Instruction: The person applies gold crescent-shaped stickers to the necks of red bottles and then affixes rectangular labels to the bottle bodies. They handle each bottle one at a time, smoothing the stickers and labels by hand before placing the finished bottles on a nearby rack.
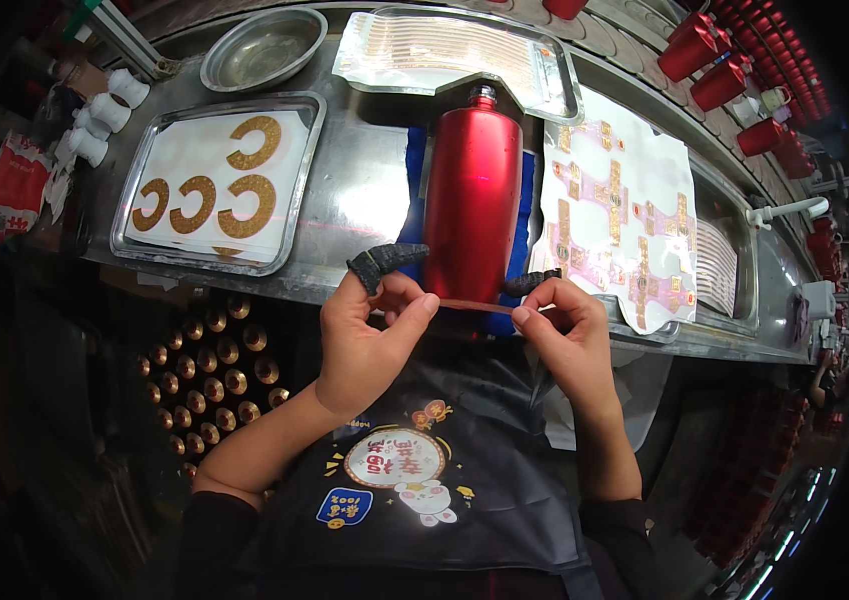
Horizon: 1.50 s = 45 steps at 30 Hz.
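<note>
A glossy red bottle [473, 200] lies on a blue cloth [413, 190], its dark neck pointing away from me. Across its near end stretches a thin pinkish strip [477, 306], held at both ends. My left hand [370, 335] pinches the strip's left end between thumb and fingers. At the other end my right hand [573, 335] grips it the same way. Each hand wears a black finger cover, the left one [385, 262] beside the bottle's left side and the right one [533, 283] close to its right side. The strip's ends are partly hidden by my fingertips.
A metal tray [310, 180] at left carries gold C-shaped decals. Behind the bottle, another tray [573, 90] holds a striped sheet. Decal sheets [625, 160] lie at right. A metal bowl [265, 50] stands far left; red bottles [690, 50] line the far right.
</note>
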Available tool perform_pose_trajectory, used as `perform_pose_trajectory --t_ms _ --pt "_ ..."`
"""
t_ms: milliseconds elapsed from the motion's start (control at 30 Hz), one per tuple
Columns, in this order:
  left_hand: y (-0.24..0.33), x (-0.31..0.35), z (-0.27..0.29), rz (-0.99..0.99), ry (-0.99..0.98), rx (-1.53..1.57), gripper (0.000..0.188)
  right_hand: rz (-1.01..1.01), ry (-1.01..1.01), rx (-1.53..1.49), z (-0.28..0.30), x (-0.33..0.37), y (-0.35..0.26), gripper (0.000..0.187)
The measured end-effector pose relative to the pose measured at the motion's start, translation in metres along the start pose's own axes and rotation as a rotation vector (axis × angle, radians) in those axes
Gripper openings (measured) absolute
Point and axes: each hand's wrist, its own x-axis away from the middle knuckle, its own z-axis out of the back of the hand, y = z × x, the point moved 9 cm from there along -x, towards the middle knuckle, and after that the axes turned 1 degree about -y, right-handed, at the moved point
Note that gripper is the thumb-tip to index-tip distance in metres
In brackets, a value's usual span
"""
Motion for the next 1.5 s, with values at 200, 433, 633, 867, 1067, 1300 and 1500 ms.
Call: perform_pose_trajectory --t_ms 200,433,633,867,1067,1300,1500 --pt "-0.003 -0.002 -0.001 -0.001 -0.064 -0.071 0.026 -0.004 -0.044 -0.056 0.0 0.002 0.003 0.011" --pt "0.001 -0.019 0.01 -0.176 -0.03 -0.168 0.04 -0.01 -0.04 -0.137 0.0 0.003 0.005 0.012" --pt "-0.01 -0.02 -0.023 -0.08 -0.276 0.122 0.07 -0.052 -0.041 -0.177 0.003 0.003 0.008 0.012" --pt "-0.003 -0.016 -0.024 -0.095 -0.249 0.043 0.07 -0.046 -0.027 -0.18 0.006 0.006 0.005 0.009" --pt "0.0 -0.016 -0.025 -0.113 -0.246 -0.015 0.072 -0.044 -0.035 -0.196 0.006 0.006 0.007 0.008" --pt "-0.003 -0.012 -0.024 -0.075 -0.272 0.167 0.064 -0.026 -0.026 -0.187 0.005 0.005 0.006 0.009" --pt "-0.013 -0.013 -0.02 0.026 -0.286 0.217 0.061 -0.024 -0.013 -0.157 0.006 0.006 0.005 0.011"
